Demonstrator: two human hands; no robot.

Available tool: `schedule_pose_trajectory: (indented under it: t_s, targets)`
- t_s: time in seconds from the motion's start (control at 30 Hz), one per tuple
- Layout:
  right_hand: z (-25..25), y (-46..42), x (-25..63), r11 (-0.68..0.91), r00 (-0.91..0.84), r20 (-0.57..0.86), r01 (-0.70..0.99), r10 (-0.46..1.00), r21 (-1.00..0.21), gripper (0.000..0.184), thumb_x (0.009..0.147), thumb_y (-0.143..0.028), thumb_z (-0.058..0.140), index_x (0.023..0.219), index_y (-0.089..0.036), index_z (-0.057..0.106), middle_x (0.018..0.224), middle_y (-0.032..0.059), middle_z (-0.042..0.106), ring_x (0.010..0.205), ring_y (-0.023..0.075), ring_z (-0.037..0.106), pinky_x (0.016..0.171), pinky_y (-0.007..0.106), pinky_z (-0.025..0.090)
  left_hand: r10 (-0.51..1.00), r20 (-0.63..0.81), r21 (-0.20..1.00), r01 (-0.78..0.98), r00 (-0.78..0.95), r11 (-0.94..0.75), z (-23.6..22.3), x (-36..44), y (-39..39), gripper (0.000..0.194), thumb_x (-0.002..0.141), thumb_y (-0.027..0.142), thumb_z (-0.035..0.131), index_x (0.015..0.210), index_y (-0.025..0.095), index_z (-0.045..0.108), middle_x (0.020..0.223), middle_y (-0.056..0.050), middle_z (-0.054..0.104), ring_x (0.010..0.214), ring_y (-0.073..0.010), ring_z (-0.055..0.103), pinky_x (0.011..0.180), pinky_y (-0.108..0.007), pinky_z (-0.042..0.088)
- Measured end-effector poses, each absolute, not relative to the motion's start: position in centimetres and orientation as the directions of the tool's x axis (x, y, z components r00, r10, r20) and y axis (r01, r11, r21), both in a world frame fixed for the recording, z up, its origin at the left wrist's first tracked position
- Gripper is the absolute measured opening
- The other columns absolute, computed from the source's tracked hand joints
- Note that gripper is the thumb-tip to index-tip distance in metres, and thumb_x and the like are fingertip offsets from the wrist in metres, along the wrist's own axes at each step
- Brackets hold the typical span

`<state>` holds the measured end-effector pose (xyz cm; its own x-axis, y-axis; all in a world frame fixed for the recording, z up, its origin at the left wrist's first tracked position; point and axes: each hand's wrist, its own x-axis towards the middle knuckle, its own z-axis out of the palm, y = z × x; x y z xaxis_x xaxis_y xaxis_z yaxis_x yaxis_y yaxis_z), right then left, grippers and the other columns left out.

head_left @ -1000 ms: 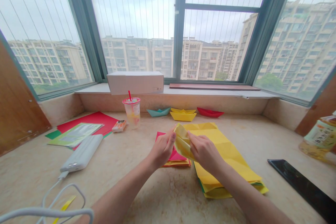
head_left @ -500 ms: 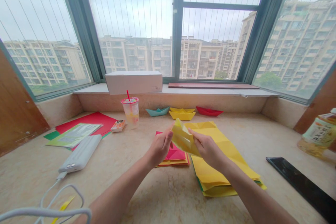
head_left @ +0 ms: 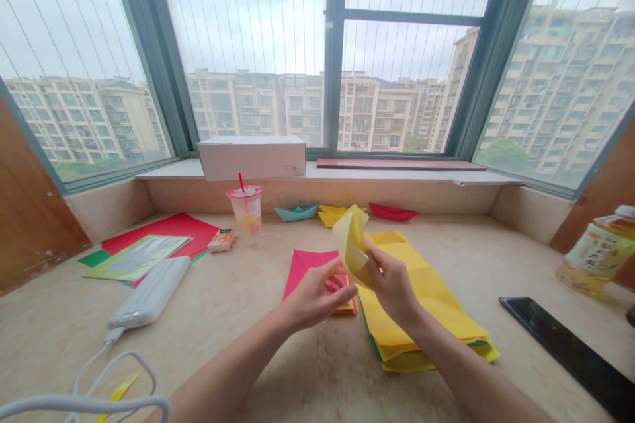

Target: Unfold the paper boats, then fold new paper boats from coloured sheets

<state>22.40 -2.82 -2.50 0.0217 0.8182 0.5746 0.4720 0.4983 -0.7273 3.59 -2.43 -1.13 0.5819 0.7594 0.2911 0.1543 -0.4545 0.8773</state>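
Note:
My right hand (head_left: 391, 285) pinches a folded yellow paper piece (head_left: 350, 242) and holds it upright above the counter. My left hand (head_left: 317, 296) is just below and left of it, fingers curled with the tips near the paper's lower edge; I cannot see whether they touch it. Under the hands lie a pink and red folded stack (head_left: 307, 266) and a pile of creased yellow sheets (head_left: 431, 297). Three paper boats stand by the back wall: teal (head_left: 296, 212), yellow (head_left: 328, 215) partly hidden by the held paper, and red (head_left: 394, 212).
A drink cup with a red straw (head_left: 246, 210), a small orange packet (head_left: 221, 240), red and green sheets (head_left: 163, 232), a white power bank (head_left: 149, 291) with cable, a white box (head_left: 252, 156) on the sill, a black phone (head_left: 570, 349) and a bottle (head_left: 598, 252) at right.
The yellow piece has been turned upright and raised in my right hand. My left hand has let go of its upper edge and dropped lower, uncovering the pink sheet.

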Motion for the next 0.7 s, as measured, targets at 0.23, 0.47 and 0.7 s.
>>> schedule_pose_trajectory:
  t_s: [0.23,0.47,0.7]
  targets:
    - [-3.05,-2.71,22.19,0.535,-0.019,0.626,0.54,0.779,-0.649,0.041,0.096,-0.036,0.046,0.128,-0.017,0.063,0.122,0.0122,0.069,0.111,0.029,0.066,0.091,0.042,0.054,0.789,0.322,0.916,0.038,0.523,-0.399,-1.65,4.38,-2.56,0.038,0.092,0.042,0.056,0.119,0.016,0.062,0.109,-0.012,0.069,0.098,-0.0238,0.065,0.082,-0.032,0.052]
    - [-2.63,-3.14,21.93,0.59,-0.052,0.702,0.587,0.71,-0.554,0.033,0.093,-0.03,0.052,0.12,-0.019,0.067,0.116,0.011,0.072,0.107,0.0263,0.068,0.09,0.038,0.055,0.793,0.313,0.933,-0.014,0.523,-0.359,-1.4,4.42,-2.82,0.038,0.088,0.041,0.062,0.116,0.014,0.061,0.109,-0.013,0.066,0.098,-0.0253,0.065,0.082,-0.034,0.053]
    - [-2.57,-3.35,21.91,0.545,-0.078,0.651,0.628,0.755,-0.556,0.031,0.087,-0.032,0.061,0.114,-0.021,0.071,0.108,0.0095,0.075,0.098,0.0302,0.07,0.088,0.041,0.053,0.748,0.374,0.896,-0.005,0.548,-0.444,-0.82,4.13,-3.26,0.036,0.088,0.031,0.061,0.121,0.017,0.059,0.119,-0.013,0.064,0.109,-0.0267,0.06,0.09,-0.036,0.052]
